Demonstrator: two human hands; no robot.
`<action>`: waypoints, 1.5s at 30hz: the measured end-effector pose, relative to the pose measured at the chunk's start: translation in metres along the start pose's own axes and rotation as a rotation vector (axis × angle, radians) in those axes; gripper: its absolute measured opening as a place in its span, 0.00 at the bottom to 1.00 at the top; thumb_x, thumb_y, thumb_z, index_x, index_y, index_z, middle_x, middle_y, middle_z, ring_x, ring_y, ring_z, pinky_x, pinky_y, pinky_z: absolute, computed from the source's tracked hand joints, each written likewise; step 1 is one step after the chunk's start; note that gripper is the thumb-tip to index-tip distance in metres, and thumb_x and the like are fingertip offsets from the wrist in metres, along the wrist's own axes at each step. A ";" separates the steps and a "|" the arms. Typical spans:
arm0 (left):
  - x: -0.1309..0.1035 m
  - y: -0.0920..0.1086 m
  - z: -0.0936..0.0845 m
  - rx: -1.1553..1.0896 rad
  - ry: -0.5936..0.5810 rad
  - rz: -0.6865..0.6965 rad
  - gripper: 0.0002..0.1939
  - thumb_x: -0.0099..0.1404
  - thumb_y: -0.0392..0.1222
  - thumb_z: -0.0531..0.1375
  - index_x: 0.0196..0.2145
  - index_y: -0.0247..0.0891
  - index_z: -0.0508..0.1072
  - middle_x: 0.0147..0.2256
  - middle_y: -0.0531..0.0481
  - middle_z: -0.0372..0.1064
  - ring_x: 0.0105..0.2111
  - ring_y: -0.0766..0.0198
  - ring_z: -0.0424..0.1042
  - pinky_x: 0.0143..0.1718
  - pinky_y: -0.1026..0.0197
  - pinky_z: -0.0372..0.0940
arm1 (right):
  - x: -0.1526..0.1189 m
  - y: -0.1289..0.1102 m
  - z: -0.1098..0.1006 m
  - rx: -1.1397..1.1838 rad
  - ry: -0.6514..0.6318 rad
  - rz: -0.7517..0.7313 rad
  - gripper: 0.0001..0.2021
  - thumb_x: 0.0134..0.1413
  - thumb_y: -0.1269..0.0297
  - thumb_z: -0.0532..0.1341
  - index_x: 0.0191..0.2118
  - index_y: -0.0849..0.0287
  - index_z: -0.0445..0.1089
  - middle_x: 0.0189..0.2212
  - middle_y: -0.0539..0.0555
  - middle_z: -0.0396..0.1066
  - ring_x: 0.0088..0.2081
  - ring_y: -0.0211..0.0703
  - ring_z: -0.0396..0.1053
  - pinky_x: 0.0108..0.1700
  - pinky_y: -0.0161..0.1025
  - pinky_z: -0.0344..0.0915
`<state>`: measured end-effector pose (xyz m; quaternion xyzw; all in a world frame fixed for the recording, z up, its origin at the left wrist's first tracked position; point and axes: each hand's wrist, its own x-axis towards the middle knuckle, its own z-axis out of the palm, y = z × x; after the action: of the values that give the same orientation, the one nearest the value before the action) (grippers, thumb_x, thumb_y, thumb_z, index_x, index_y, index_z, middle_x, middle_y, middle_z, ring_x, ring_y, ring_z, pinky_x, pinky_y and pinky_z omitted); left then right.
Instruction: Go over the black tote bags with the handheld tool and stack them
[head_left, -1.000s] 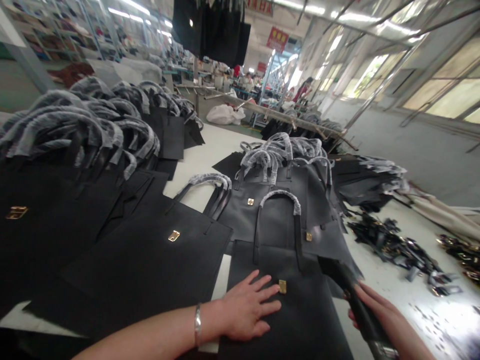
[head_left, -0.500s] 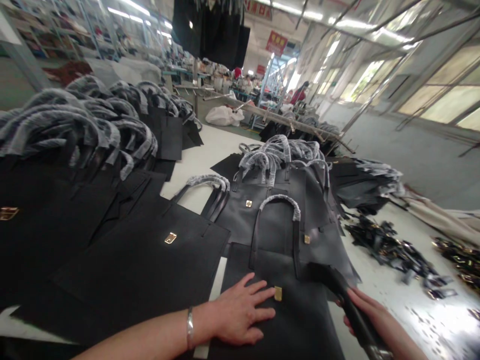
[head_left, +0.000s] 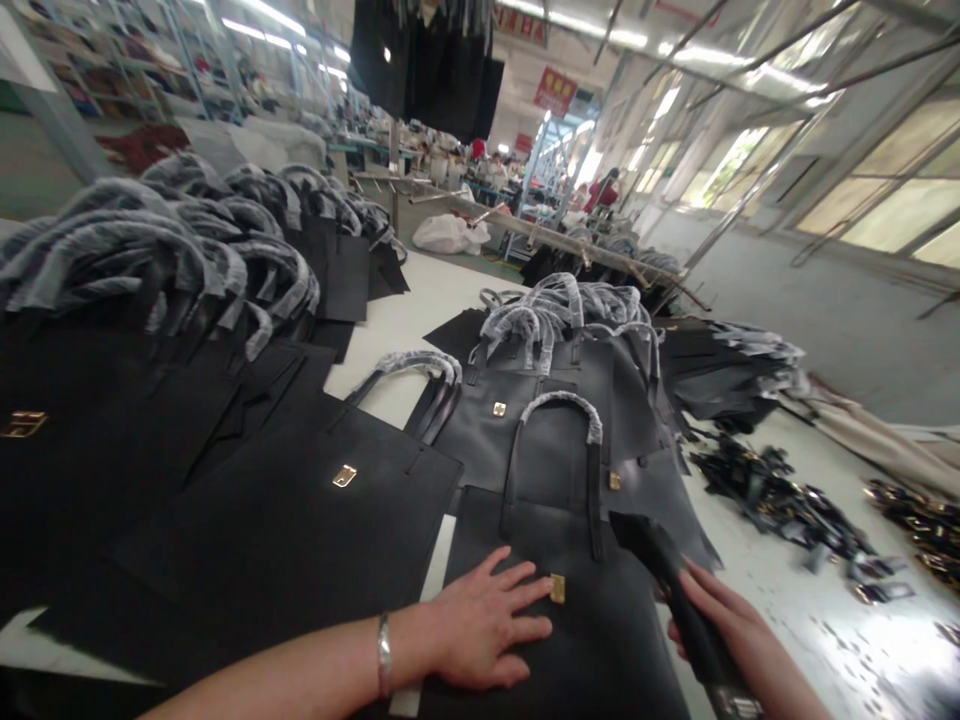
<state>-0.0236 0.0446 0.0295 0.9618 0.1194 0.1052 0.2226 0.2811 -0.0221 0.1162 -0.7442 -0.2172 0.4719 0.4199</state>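
Observation:
A black handbag panel (head_left: 600, 640) with an upright wrapped handle (head_left: 561, 400) lies flat in front of me. My left hand (head_left: 491, 620) rests palm down on it, fingers spread, with the fingertips beside a small gold clasp plate (head_left: 557, 588). In my right hand (head_left: 724, 610) is a black curved tool (head_left: 679, 585) with a flat flared end and a metal collar; its exact kind is unclear. The flared end is over the panel's right side, near the handle's lower end. Whether it touches the panel cannot be made out.
On the left lies another black bag (head_left: 300, 540) with a gold plate, beside piled bags with wrapped handles (head_left: 150, 250). More bags (head_left: 555, 350) are stacked ahead. Black straps with gold fittings (head_left: 787, 500) lie right on the pale table (head_left: 750, 560). A metal rack (head_left: 585, 245) stands beyond.
My right hand and the tool have shifted slightly left, and the flared end has come up a little. My left hand stays spread on the panel.

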 end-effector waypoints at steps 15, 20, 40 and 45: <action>0.001 -0.002 0.000 -0.006 0.009 0.016 0.25 0.68 0.54 0.49 0.60 0.45 0.59 0.65 0.46 0.44 0.64 0.48 0.44 0.62 0.37 0.40 | 0.014 -0.007 0.025 -0.048 -0.034 0.029 0.40 0.42 0.52 0.70 0.60 0.60 0.59 0.29 0.54 0.78 0.21 0.45 0.72 0.22 0.39 0.70; 0.001 0.000 -0.001 -0.001 0.019 -0.004 0.25 0.68 0.55 0.49 0.59 0.46 0.60 0.65 0.48 0.45 0.64 0.50 0.44 0.63 0.39 0.39 | 0.024 -0.019 0.036 -0.039 0.084 -0.136 0.40 0.44 0.54 0.69 0.63 0.57 0.56 0.18 0.45 0.73 0.21 0.43 0.71 0.24 0.36 0.70; 0.016 -0.028 0.003 0.115 0.318 -0.561 0.24 0.64 0.42 0.57 0.57 0.37 0.61 0.61 0.42 0.52 0.60 0.53 0.53 0.61 0.50 0.50 | -0.017 0.008 0.019 -0.172 -0.077 0.028 0.41 0.45 0.45 0.66 0.63 0.57 0.56 0.15 0.48 0.72 0.19 0.45 0.71 0.21 0.35 0.66; 0.035 -0.047 -0.029 0.215 0.210 -0.649 0.37 0.48 0.58 0.68 0.50 0.37 0.65 0.50 0.40 0.62 0.51 0.48 0.60 0.54 0.46 0.55 | 0.003 0.011 0.042 0.000 0.067 -0.120 0.43 0.39 0.51 0.70 0.61 0.63 0.59 0.18 0.49 0.73 0.17 0.44 0.69 0.19 0.37 0.67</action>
<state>-0.0069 0.1071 0.0389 0.8755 0.4516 0.1142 0.1283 0.2447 -0.0082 0.0966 -0.7452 -0.2473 0.4207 0.4545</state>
